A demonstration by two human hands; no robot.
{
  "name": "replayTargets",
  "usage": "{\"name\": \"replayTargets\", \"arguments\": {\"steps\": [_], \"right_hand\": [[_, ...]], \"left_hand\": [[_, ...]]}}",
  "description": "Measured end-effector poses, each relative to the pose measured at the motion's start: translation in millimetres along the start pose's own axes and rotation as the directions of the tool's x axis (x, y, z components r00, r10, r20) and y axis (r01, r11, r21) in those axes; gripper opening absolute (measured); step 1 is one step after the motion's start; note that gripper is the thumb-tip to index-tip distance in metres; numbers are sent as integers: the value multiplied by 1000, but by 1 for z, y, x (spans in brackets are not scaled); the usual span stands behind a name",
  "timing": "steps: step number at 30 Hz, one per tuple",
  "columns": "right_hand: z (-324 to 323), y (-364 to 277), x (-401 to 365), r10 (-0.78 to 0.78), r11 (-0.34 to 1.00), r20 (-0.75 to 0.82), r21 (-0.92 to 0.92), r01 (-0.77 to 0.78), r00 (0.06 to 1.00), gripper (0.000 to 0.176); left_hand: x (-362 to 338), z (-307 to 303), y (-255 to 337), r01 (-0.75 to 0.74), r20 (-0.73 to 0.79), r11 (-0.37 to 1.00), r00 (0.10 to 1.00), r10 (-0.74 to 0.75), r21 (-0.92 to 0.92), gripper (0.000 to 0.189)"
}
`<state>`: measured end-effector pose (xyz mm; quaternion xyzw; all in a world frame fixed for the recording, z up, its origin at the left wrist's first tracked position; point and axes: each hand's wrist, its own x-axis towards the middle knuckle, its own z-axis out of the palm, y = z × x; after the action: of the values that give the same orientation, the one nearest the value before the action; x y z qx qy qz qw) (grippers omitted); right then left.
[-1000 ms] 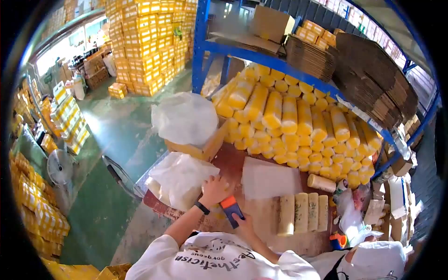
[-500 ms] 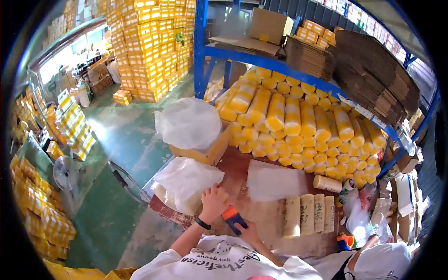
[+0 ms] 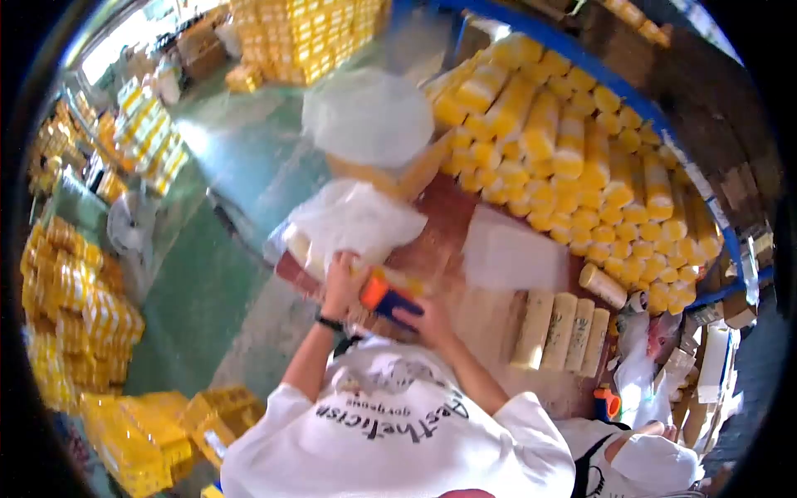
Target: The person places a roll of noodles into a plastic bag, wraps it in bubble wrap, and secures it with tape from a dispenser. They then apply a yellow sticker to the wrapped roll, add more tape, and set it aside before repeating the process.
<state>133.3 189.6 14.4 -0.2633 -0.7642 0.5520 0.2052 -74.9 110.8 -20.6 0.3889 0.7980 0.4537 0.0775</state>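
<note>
My left hand [image 3: 342, 286] lies against the near side of a white plastic bag [image 3: 353, 224] on the table's left end; a dark band circles its wrist, and its fingers are smeared by motion. In my right hand [image 3: 423, 318] is an orange and dark blue tape dispenser [image 3: 386, 300], tilted, its orange end beside my left hand. Several pale rolls [image 3: 558, 332] with dark writing lie side by side to the right. Behind them a white sheet [image 3: 513, 251] rests on the reddish table [image 3: 438, 224].
Yellow and white rolls [image 3: 573, 158] are piled beneath a blue shelf. A bag-covered carton [image 3: 369, 120] stands beyond the table. Another person [image 3: 639, 461] is at the lower right, near a second orange dispenser [image 3: 608, 403]. Yellow cartons [image 3: 137, 436] stand lower left.
The view has tilted downward and turned. My right hand has raised the tape dispenser and brought it closer to my left hand, which remains at the bag.
</note>
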Motion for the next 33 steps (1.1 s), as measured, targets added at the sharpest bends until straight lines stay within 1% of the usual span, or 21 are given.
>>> {"name": "replayTargets", "arguments": {"steps": [1, 3, 4, 7, 9, 11, 12, 14, 15, 16, 17, 18, 20, 21, 22, 24, 27, 28, 29, 31, 33], "right_hand": [[5, 5, 6, 43, 999, 26, 7, -44, 999, 47], [4, -1, 20, 55, 926, 108, -376, -10, 993, 47], [13, -2, 24, -35, 950, 70, -308, 55, 997, 49], [19, 0, 37, 110, 959, 191, -278, -53, 976, 52], [16, 2, 45, 178, 899, 268, -435, -46, 947, 54], [16, 4, 44, 112, 959, 302, -282, -24, 947, 54], [16, -1, 43, 142, 948, 330, -317, -33, 933, 55], [13, -20, 43, 198, 920, 374, -391, -40, 906, 56], [18, -7, 49, 260, 839, 432, -544, 20, 864, 58], [32, -2, 50, 239, 801, 452, -593, 89, 860, 58], [49, -3, 51, 216, 755, 483, -634, 168, 849, 58], [56, -27, 53, 237, 749, 517, -637, 184, 822, 58], [76, -6, 57, 131, 797, 468, -573, 188, 874, 56], [76, -15, 66, 103, 825, 448, -538, 175, 888, 56], [76, -15, 78, 151, 806, 477, -567, 172, 866, 58], [79, -1, 95, 166, 758, 520, -611, 229, 838, 62], [80, 8, 104, 187, 726, 548, -636, 261, 815, 64], [81, 6, 107, 178, 714, 552, -642, 280, 814, 64], [81, 5, 109, 165, 725, 575, -622, 297, 801, 63], [79, -1, 108, 152, 746, 622, -582, 324, 768, 63], [74, -15, 105, 161, 748, 618, -585, 314, 769, 62]], "left_hand": [[-1, -1, -10, -4, -46, 1000, 999, 5, 12, 36], [-4, -6, -25, 71, -61, 994, 995, -76, -78, 34], [-4, -10, -29, 99, -72, 987, 991, -109, -124, 33], [-14, -15, -36, 103, -152, 985, 981, -124, -140, 31], [-25, -13, -39, 158, -197, 978, 963, -184, -139, 30], [-37, -10, -40, 163, -279, 974, 939, -203, -158, 30], [-46, -6, -49, 170, -279, 982, 942, -188, -87, 30], [-68, 1, -65, 220, -260, 960, 930, -260, -175, 29], [-79, 6, -77, 239, -249, 946, 924, -290, -219, 29], [-91, 15, -100, 347, -190, 904, 898, -397, -250, 31], [-110, 31, -152, 574, -5, 725, 783, -623, -380, 39], [-112, 40, -167, 601, 42, 649, 748, -662, -467, 44], [-103, 20, -141, 650, 116, 546, 693, -712, -529, 53], [-103, 22, -148, 579, 120, 508, 726, -678, -638, 52], [-104, 21, -155, 614, 291, 305, 680, -674, -728, 53], [-108, 14, -154, 655, 472, 92, 626, -621, -750, 60], [-104, -36, -78, 729, 556, 222, 651, -517, -647, 67], [-112, -38, -78, 752, 570, 260, 638, -518, -606, 74], [-125, -16, -120, 787, 585, 199, 577, -570, -584, 77], [-121, -37, -97, 817, 592, 209, 542, -597, -537, 76], [-126, -25, -114, 787, 586, 213, 583, -563, -579, 76]]}}
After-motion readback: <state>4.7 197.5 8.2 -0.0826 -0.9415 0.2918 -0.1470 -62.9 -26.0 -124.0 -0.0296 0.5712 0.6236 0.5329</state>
